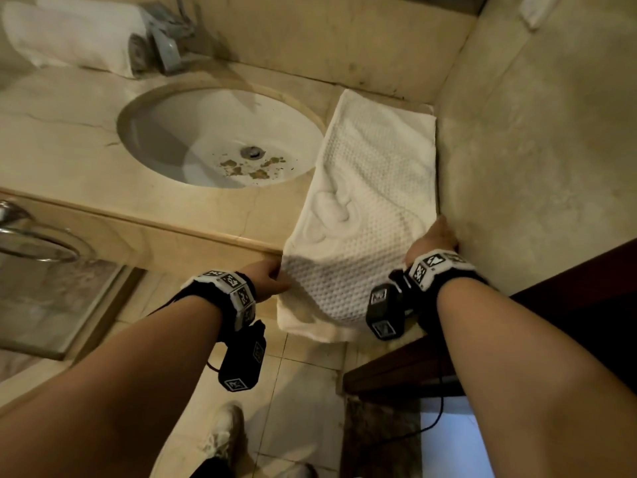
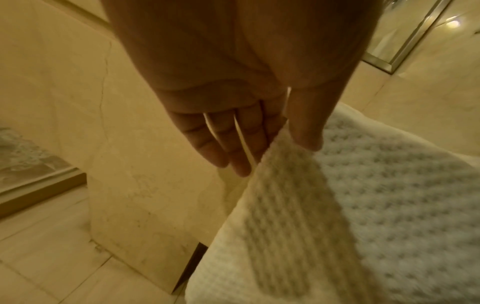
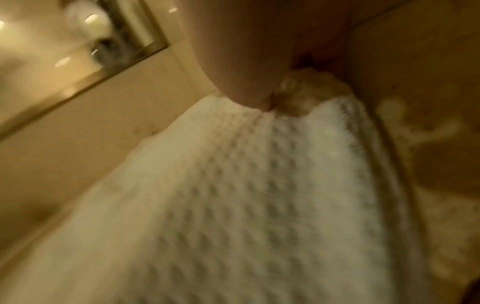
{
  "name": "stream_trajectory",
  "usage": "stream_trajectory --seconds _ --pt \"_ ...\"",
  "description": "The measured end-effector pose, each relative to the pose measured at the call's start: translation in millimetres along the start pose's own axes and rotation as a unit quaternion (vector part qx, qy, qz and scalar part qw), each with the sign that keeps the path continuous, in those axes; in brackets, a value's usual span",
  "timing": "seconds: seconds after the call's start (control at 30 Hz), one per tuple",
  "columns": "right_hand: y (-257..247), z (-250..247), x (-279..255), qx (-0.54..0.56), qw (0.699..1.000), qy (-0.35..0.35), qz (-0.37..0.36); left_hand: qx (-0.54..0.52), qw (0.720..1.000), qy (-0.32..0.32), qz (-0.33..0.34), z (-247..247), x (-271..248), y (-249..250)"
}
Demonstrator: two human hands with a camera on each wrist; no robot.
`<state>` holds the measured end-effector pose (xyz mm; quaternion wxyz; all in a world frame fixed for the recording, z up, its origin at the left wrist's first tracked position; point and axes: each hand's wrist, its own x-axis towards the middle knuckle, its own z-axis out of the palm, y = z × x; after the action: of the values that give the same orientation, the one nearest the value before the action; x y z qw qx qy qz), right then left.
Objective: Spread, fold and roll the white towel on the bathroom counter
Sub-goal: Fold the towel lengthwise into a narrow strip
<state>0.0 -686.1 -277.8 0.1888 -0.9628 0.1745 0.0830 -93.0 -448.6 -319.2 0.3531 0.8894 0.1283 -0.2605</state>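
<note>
The white waffle towel [image 1: 372, 174] lies lengthwise on the marble counter [image 1: 86, 188], between the sink and the right wall. Its near end hangs over the counter's front edge. My left hand [image 1: 272, 279] pinches the towel's left edge at the counter front. In the left wrist view the thumb [image 2: 306, 131] lies on top of the towel [image 2: 363, 205], with nearly straight fingers [image 2: 221, 148] beneath the edge. My right hand [image 1: 432, 238] holds the towel's right edge against the wall. In the blurred right wrist view a bunch of towel [image 3: 303, 92] sits in that hand [image 3: 246, 61].
An oval sink [image 1: 193, 132] with brown debris near its drain sits left of the towel, and a faucet [image 1: 165, 43] stands behind it. Another folded white towel [image 1: 69, 32] lies at the back left. The wall [image 1: 534, 150] bounds the right. Dark wooden furniture [image 1: 396, 367] stands below.
</note>
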Motion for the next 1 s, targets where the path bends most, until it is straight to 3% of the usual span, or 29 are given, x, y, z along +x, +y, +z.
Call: stream_trajectory --seconds 0.1,0.23,0.33,0.43,0.5,0.63,0.7,0.8,0.9,1.0 --pt "-5.7 -3.2 9.9 -0.036 0.996 0.079 -0.022 -0.002 1.000 0.002 -0.009 6.7 3.3 2.2" --pt "2.7 -6.1 19.3 -0.120 0.989 0.029 -0.083 0.011 0.999 0.028 -0.028 10.9 10.5 2.4" --pt "1.8 -4.8 15.5 -0.181 0.980 -0.035 -0.074 0.007 0.999 0.024 -0.040 10.8 13.8 -0.7" --pt "1.1 3.9 15.0 -0.260 0.959 -0.024 -0.107 0.014 0.999 0.011 -0.045 10.8 13.2 -0.6" --pt "1.2 9.0 19.5 -0.261 0.953 -0.031 -0.150 0.041 0.998 0.002 -0.049 9.8 12.1 0.1" --pt "-2.7 8.4 26.1 -0.192 0.958 -0.161 -0.136 0.088 0.996 0.013 -0.026 -5.1 9.0 4.2" --pt "-1.7 9.3 25.2 -0.193 0.957 -0.171 -0.130 0.066 0.998 0.000 -0.018 -13.4 7.9 9.4" --pt "-3.2 10.3 18.1 -0.195 0.959 -0.164 -0.124 0.013 0.998 -0.011 -0.066 -27.8 1.6 25.7" --pt "-4.3 14.3 3.0 -0.172 0.965 -0.160 -0.112 0.084 0.994 0.046 -0.050 -51.5 4.2 41.7" --pt "5.0 21.8 -20.0 -0.179 0.963 -0.154 -0.129 0.084 0.990 0.113 -0.006 -64.0 10.2 59.5"
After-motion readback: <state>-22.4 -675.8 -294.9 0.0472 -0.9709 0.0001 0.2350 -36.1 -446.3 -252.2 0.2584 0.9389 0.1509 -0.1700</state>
